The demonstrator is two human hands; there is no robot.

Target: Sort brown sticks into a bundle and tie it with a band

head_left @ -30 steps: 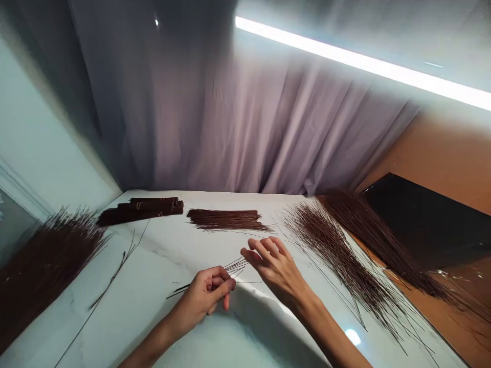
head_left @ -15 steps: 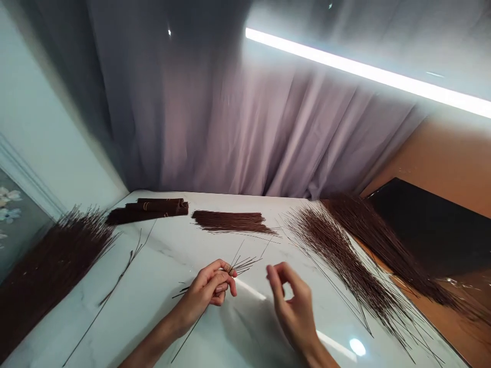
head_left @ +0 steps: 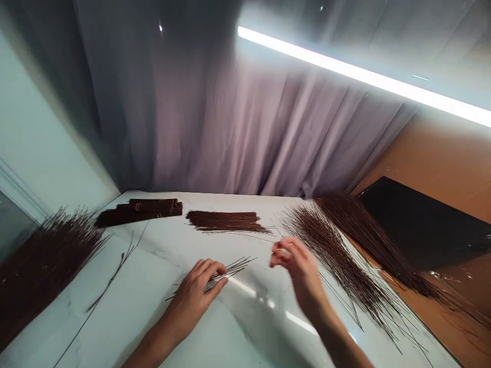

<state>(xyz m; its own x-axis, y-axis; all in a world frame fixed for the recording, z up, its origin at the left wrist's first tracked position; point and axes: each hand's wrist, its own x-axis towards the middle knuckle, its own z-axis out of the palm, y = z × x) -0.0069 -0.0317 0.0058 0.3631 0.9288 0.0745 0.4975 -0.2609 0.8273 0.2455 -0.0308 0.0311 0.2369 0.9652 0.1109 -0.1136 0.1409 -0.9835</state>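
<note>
My left hand (head_left: 201, 286) lies palm down on the white table, its fingers curled over a small bunch of thin brown sticks (head_left: 240, 266). The stick ends fan out to the right past the thumb and index finger, and a few show on the left of the hand. My right hand (head_left: 297, 263) is raised to the right, apart from the bunch. Its fingers are bent and blurred, so whether anything thin is between them I cannot make out. Beyond the hands lies a flat pile of brown sticks (head_left: 226, 221).
Tied brown bundles (head_left: 143, 208) lie at the back left. A large stick heap (head_left: 49, 266) fills the left side, with a thin twisted strand (head_left: 111, 278) beside it. Loose sticks (head_left: 345, 266) spread at right, near another heap (head_left: 368, 240) and a black panel (head_left: 425, 225).
My left hand has turned palm down over the small bunch. My right hand has lifted away, up and slightly right. The whole view has shifted a little.
</note>
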